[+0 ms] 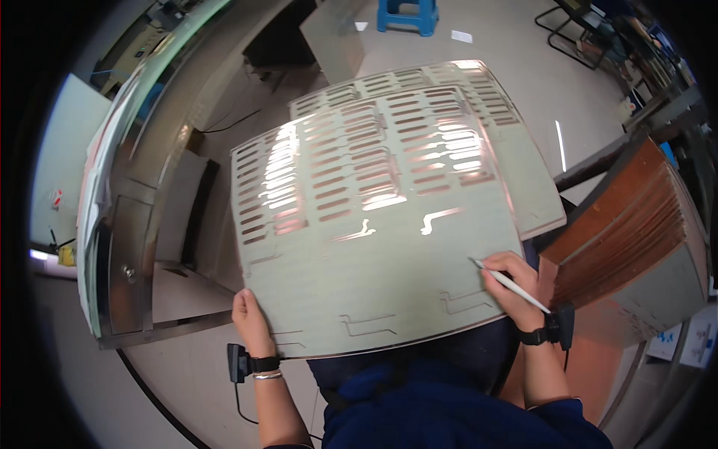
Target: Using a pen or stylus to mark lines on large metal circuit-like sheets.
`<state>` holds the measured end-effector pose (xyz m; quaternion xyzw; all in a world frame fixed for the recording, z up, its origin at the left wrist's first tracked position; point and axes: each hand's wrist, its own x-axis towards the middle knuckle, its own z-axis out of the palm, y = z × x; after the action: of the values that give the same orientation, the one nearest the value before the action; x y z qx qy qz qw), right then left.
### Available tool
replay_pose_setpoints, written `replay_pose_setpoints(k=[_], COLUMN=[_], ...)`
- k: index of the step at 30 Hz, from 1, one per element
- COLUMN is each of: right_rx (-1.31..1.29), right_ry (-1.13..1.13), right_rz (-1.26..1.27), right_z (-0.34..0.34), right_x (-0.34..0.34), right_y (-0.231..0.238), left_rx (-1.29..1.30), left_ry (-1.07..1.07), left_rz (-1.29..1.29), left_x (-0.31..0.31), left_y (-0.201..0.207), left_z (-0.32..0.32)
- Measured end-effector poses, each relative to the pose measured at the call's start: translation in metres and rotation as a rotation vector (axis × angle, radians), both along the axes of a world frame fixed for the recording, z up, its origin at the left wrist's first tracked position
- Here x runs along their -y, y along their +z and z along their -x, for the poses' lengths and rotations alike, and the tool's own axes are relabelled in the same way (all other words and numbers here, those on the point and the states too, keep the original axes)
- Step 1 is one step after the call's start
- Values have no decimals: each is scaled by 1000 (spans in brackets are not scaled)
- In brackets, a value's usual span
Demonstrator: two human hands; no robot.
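Note:
A large pale green circuit board panel [359, 277] lies tilted across my lap, with rows of shiny copper strips on its far half and thin line marks near its front edge. My left hand [253, 323] is closed on the panel's left edge near the front corner. In my right hand [516, 288], over the right side of the panel, is a slim white pen-like tool [526, 293]. Its thin grey tip points left, at or just above the surface; I cannot tell whether it touches. A second similar panel [531, 179] shows from beneath, farther back and right.
To the right stands a thick stack of copper-coloured panels [628, 247]. A metal-framed workbench [134, 254] runs along the left. A blue stool [407, 16] stands on the floor far ahead, and a black-framed chair [568, 30] at the far right. Cables hang from both wrist straps.

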<state>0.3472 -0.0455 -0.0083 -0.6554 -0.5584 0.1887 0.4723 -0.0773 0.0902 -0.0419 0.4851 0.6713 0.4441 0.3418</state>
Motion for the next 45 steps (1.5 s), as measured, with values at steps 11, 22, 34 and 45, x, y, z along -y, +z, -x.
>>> replay_pose_setpoints(k=[11,22,34,45], right_rx=[-557,-588,-581,-689], right_ry=[-338,-296,-353,-365], right_rz=[-205,-105,-140,-44], right_z=[-80,-62,-43,-26], right_x=[-66,-72,-49,14], right_y=[5,42,56,17], left_rx=[180,437,525,415], left_ry=[88,-114,-305,-87], left_rz=[-129,-8,51,50], left_x=[1,-7,-78,-18], left_y=[-12,-9,9,1], left_z=[-20,-1,-8,-16])
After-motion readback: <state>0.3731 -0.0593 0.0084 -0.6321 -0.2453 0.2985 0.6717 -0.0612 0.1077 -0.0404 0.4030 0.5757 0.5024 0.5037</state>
